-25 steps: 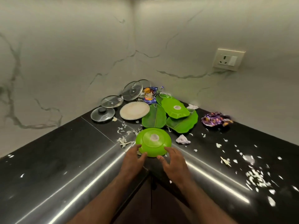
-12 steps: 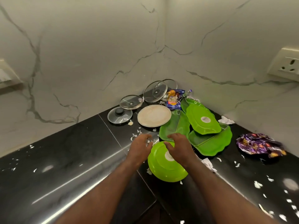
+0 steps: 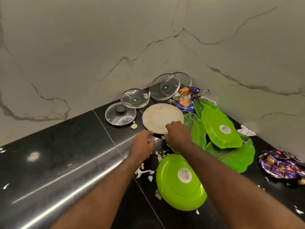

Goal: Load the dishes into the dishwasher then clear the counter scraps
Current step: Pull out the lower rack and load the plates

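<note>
Cream plate (image 3: 160, 117) under right grip (image 3: 177, 134), beside left grip (image 3: 142, 143)

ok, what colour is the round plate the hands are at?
Cream, off-white, with faint smears: the round plate, seen in the head view.

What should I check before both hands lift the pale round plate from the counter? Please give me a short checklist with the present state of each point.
1. Right hand holds the pale round plate: fingers curled over its near rim, ok.
2. Left hand holds the rim: close to it, contact cannot tell.
3. Nothing lies on the plate: ok.
4. Plate free of the green leaf plate on its right: cannot tell, edges very close.
5. Lid with black knob apart from the plate: ok.
6. Way back to the person free: not ok, scraps and the upturned round green plate lie there.
</note>
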